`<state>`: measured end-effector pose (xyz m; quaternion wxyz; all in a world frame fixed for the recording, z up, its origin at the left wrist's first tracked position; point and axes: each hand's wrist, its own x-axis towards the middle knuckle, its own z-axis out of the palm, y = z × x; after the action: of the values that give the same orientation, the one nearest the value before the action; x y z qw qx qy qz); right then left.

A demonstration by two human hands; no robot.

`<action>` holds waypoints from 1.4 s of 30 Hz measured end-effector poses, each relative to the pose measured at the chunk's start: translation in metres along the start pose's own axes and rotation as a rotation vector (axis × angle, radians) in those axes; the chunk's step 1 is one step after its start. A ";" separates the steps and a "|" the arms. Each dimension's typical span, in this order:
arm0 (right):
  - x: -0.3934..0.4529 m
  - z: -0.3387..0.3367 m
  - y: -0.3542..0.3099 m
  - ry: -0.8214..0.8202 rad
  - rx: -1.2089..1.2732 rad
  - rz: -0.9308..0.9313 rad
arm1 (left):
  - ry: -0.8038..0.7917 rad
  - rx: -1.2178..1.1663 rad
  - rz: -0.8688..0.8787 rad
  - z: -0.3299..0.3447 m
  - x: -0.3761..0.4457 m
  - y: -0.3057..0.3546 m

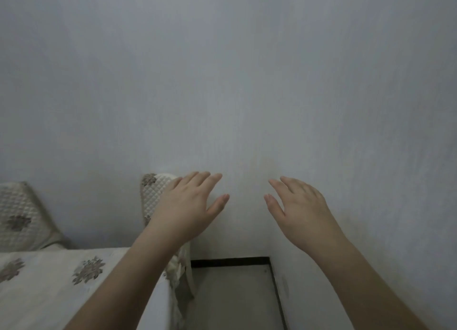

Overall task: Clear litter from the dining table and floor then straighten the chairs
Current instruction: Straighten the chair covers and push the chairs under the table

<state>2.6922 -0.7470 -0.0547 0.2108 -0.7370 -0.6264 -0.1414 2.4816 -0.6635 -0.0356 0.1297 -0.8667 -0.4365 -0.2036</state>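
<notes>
Right now both hands are hanging in the air with nothing in them: the left hand [190, 206] is spread palm-down, fingers straight, in front of a quilted chair back [153, 193], and I cannot tell whether it is touching that chair or only passing before it; the right hand [299, 206] is likewise open and relaxed, well apart from any object, facing the pale wall [247, 82]. No litter is showing anywhere in view, so the task's thing is out of sight from this angle, and the head is looking mostly at the wall rather than at the counter or the floor. The likeliest slip, in my judgement, is missing scraps altogether, because the gaze is pointing too high. Nearest on the left, a counter under a cream cloth [49, 280] with flower motifs is filling the lower corner, and its hanging edge is crowding the chair, so a careless pull could be dragging the cloth along. Just right of that, a strip of grey floor [235, 300] with a dark skirting line is running to the wall. Farther left, a second quilted chair back [19, 213] is leaning at a tilt.
</notes>
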 end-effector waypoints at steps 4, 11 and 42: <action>0.043 0.030 0.003 -0.020 0.025 -0.054 | -0.031 0.031 -0.065 0.025 0.029 -0.024; 0.119 0.097 -0.006 -0.085 0.034 -0.134 | -0.034 0.037 -0.119 0.084 0.074 -0.081; 0.455 0.395 -0.033 -0.313 0.134 -0.269 | -0.168 0.099 -0.239 0.355 0.311 -0.322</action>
<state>2.7175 -0.1574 -0.1798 0.1390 -0.6439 -0.7523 -0.0102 2.4731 -0.1131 -0.1892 0.1101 -0.8150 -0.5554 -0.1228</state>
